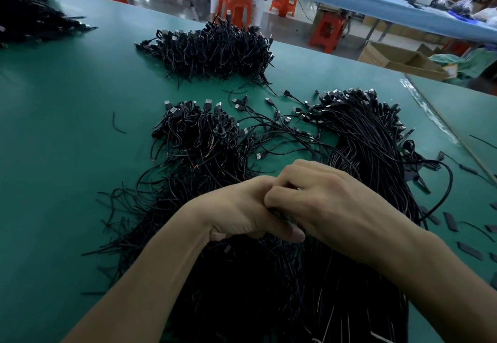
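Note:
My left hand (242, 211) and my right hand (330, 202) meet over a big heap of black USB cables (263, 283) on the green table (67, 133). Both hands have their fingers curled round a thin bunch of black cable (282, 215) held between them; most of that bunch is hidden by the fingers. A long sheaf of straight cables (376, 138) with its plugs at the far end lies under and beyond my right hand. A smaller tangle of coiled cables (199, 133) sits just beyond my left hand.
Another coiled cable pile (215, 52) lies further back, and a dark pile (29, 17) at the far left. Short black sleeve pieces (451, 221) are scattered at the right edge. Beyond the table a person sits on an orange stool (236, 9); cardboard boxes (398, 59) stand right.

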Tool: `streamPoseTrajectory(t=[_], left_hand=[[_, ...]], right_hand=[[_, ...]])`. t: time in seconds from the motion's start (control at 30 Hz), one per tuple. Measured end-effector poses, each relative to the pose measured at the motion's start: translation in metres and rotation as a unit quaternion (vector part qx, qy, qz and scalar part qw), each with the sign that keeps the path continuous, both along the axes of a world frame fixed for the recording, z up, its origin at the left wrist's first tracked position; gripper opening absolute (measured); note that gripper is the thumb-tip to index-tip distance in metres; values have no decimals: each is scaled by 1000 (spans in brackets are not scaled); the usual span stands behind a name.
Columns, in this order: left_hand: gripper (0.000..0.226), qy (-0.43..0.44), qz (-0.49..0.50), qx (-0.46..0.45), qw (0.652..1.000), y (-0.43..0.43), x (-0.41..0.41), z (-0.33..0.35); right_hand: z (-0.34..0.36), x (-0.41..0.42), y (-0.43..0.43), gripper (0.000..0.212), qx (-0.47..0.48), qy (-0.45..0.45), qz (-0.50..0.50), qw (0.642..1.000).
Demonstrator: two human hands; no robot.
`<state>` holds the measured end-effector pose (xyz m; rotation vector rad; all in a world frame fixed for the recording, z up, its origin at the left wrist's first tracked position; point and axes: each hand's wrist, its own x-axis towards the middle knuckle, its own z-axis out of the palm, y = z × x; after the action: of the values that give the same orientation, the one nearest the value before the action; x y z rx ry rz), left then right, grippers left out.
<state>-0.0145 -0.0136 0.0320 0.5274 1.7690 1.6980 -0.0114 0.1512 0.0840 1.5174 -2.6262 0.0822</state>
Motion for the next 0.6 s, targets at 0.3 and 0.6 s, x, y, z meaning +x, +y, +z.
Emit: streamPoseTrajectory(t=[0.3, 0.6], left_hand=[[45, 28, 2, 6, 1000, -4, -3, -3], [34, -114, 92, 225, 963, -7, -9, -10]], right_hand=[[-8, 0, 3, 10, -103, -77, -68, 989], [-12, -1, 4, 18, -128, 60, -101, 985]])
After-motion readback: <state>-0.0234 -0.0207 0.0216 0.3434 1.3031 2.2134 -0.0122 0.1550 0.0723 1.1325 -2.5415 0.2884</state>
